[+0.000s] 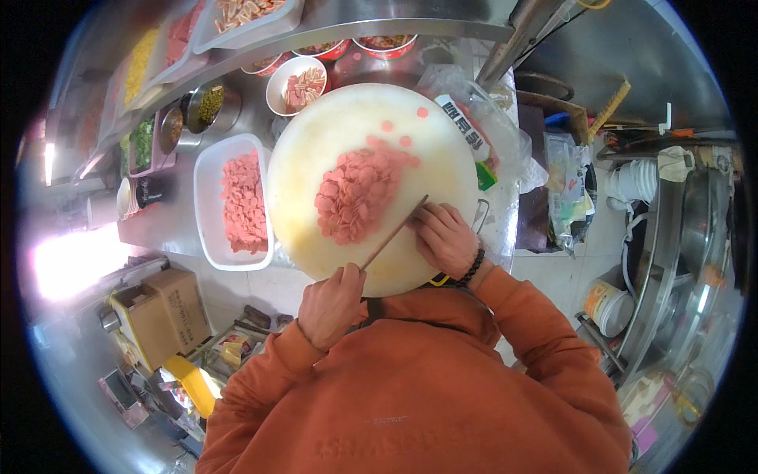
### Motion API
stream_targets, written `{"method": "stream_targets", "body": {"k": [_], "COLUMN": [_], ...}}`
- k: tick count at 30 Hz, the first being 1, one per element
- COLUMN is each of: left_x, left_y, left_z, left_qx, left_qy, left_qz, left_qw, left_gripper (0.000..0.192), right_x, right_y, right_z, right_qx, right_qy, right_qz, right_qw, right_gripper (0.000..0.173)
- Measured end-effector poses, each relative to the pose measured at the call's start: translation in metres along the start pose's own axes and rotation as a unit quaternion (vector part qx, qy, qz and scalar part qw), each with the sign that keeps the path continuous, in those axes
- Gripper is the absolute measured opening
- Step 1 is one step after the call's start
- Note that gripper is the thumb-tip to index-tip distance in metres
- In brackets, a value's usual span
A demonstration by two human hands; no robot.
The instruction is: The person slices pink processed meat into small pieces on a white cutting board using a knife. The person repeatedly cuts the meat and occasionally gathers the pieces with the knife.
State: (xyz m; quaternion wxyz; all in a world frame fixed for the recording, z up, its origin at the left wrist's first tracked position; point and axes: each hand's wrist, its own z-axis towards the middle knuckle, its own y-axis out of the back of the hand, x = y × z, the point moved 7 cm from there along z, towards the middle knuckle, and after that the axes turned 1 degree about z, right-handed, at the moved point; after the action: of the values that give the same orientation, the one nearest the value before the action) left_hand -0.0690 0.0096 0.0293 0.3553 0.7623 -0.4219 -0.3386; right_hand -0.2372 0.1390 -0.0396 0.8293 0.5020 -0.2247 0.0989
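My left hand [331,305] is closed around the near end of a knife [394,234], seen edge-on as a thin brown-grey line slanting over the round white cutting board [296,142]. The bent fingers of my right hand [444,237] lie against the knife's far end, at the board's lower right; whether they hold anything underneath is hidden. A heap of thin pink sausage slices [358,192] sits on the board, left of the blade. A few loose slices lie beyond the heap. More pink slices [244,204] fill part of a white plastic tub [201,201] left of the board.
Behind the board stand a white bowl of sliced food [302,86] and several red bowls [385,47]. A plastic package [468,127] lies against the board's right edge. A metal shelf [355,28] with food tubs crosses the back. Metal pots [222,112] stand at the left.
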Motion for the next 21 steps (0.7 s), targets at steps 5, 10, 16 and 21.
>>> {"method": "stream_targets", "body": {"k": [5,10,16,21], "left_x": [-0.02,-0.018,-0.017,-0.015], "left_y": [0.023,0.017,0.014,0.012], "left_z": [0.032,0.033,0.033,0.041], "left_qx": [-0.15,-0.124,-0.133,-0.058], "left_qy": [-0.037,-0.062,-0.059,-0.021], "left_qz": [-0.11,-0.078,-0.078,-0.088], "left_qw": [0.982,0.987,0.986,0.994], "left_gripper": [0.021,0.021,0.021,0.015], "right_x": [-0.001,-0.001,-0.002,-0.003], "right_y": [-0.001,0.001,-0.002,0.001], "right_z": [0.003,0.0,0.001,-0.001], "right_qx": [0.001,-0.008,0.004,-0.005], "right_qy": [-0.001,-0.004,-0.006,-0.005], "right_qz": [0.012,0.015,0.022,0.028], "right_qw": [1.0,1.0,1.0,1.0], "right_gripper": [0.043,0.042,0.043,0.044]}}
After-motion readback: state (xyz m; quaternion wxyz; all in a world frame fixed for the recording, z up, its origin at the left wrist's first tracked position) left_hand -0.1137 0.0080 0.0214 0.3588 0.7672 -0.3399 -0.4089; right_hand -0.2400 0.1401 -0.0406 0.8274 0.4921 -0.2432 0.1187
